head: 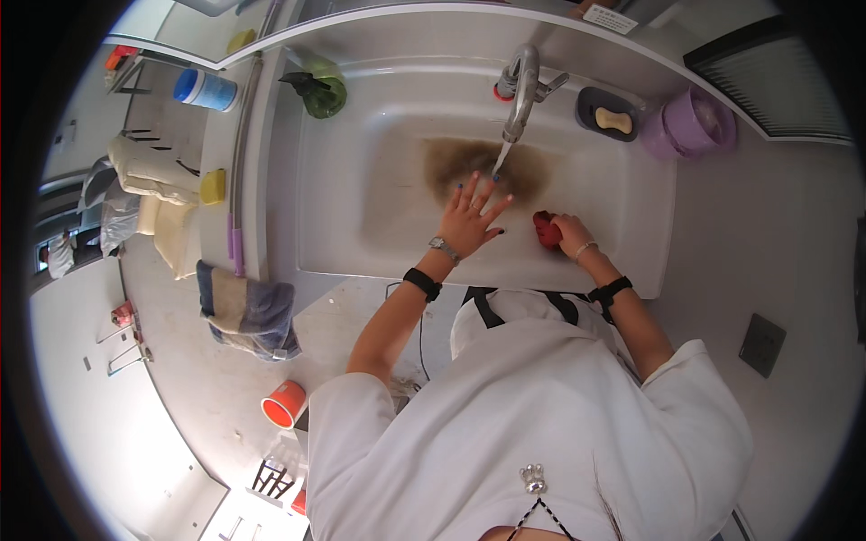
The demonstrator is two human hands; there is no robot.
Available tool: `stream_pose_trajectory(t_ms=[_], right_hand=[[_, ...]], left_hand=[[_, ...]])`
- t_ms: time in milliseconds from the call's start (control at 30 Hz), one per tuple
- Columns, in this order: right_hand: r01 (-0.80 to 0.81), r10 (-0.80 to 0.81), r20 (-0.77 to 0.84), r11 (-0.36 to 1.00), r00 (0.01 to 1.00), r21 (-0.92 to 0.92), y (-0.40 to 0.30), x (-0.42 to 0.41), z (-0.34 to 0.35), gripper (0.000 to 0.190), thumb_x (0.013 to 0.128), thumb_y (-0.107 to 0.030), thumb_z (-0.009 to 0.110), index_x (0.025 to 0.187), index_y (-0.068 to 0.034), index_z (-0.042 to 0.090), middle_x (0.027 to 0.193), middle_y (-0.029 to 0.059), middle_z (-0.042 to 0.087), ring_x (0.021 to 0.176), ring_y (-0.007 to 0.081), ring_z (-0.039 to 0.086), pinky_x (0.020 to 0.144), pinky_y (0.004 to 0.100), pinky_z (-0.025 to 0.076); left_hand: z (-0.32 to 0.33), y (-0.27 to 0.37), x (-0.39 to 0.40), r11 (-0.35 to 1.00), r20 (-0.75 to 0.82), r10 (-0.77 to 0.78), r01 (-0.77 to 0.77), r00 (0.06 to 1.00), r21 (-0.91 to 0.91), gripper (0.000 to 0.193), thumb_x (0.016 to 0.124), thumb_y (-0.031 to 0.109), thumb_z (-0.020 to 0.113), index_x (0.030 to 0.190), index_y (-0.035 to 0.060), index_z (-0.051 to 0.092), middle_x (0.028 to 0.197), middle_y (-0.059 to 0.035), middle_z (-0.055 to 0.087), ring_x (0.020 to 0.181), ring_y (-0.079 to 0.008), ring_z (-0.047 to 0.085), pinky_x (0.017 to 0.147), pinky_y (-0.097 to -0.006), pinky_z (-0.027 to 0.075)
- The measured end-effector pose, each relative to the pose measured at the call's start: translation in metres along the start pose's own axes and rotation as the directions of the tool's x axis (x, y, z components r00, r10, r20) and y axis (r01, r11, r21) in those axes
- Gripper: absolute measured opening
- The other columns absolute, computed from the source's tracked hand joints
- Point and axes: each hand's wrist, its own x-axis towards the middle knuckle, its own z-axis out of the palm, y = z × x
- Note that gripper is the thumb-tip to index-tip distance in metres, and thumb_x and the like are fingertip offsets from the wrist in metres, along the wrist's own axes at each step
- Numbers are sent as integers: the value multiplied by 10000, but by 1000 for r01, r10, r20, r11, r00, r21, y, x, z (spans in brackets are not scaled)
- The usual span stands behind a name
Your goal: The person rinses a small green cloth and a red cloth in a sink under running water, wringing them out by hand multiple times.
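Water runs from a curved metal faucet (521, 95) into a white sink (325, 223), where a brown, murky patch (446, 162) lies over the basin floor. My left hand (472, 220) is spread palm down with nothing in it, its fingertips by the water stream. To its right, my right hand (572, 234) grips a bunched red cloth (547, 230) over the basin's near right part. Both wrists wear black bands; the left one also has a watch, the right one a bracelet.
A green spray bottle (323, 95) stands at the sink's back left corner. At the back right are a soap bar (613, 121) in a dark dish and purple containers (697, 122). A towel (247, 311) hangs left, near a yellow sponge (212, 186) and an orange bucket (284, 404).
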Motion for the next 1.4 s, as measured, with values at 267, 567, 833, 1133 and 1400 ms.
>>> stream_pose_trajectory(t_ms=[267, 567, 833, 1133, 1400], right_hand=[[90, -89, 35, 996, 995, -25, 34, -46, -10, 323, 675, 11, 515, 993, -34, 475, 1002, 162, 498, 918, 339, 457, 827, 385, 386], [-14, 36, -160, 991, 986, 136, 73, -70, 0, 355, 674, 11, 528, 1021, -35, 468, 969, 175, 504, 915, 356, 467, 818, 403, 377], [-44, 61, -144, 992, 988, 118, 82, -63, 5, 354, 671, 13, 520, 1018, -26, 463, 948, 180, 514, 889, 356, 484, 804, 411, 384], [55, -13, -231, 983, 973, 177, 89, -61, 13, 339, 691, -12, 527, 1022, -12, 456, 941, 180, 520, 882, 355, 488, 794, 413, 384], [40, 6, -211, 977, 977, 211, 91, -66, 17, 391, 690, -27, 546, 1068, -24, 445, 993, 178, 511, 917, 347, 477, 814, 394, 378]], left_hand=[[-42, -12, -50, 834, 46, 552, -552, 832, -30, 541, 715, 245, 587, 1219, 159, 410, 1300, -47, 350, 1204, -236, 326, 960, -414, 319], [-86, -10, -72, 786, 70, 618, -617, 783, -32, 553, 655, 244, 607, 1185, 185, 462, 1284, 4, 380, 1213, -216, 324, 979, -413, 291], [-79, 2, -57, 789, 95, 604, -611, 791, 63, 582, 672, 316, 601, 1223, 272, 416, 1313, 52, 335, 1234, -209, 284, 1018, -440, 188], [-23, -19, -7, 916, 338, 314, -376, 887, 137, 710, 697, 486, 561, 1305, 302, 245, 1377, 2, 203, 1276, -221, 158, 1017, -494, 115], [5, -10, 41, 970, 147, 33, -67, 989, 233, 648, 754, 502, 490, 1310, 344, 197, 1397, 22, 129, 1292, -238, 85, 1009, -517, 119]])
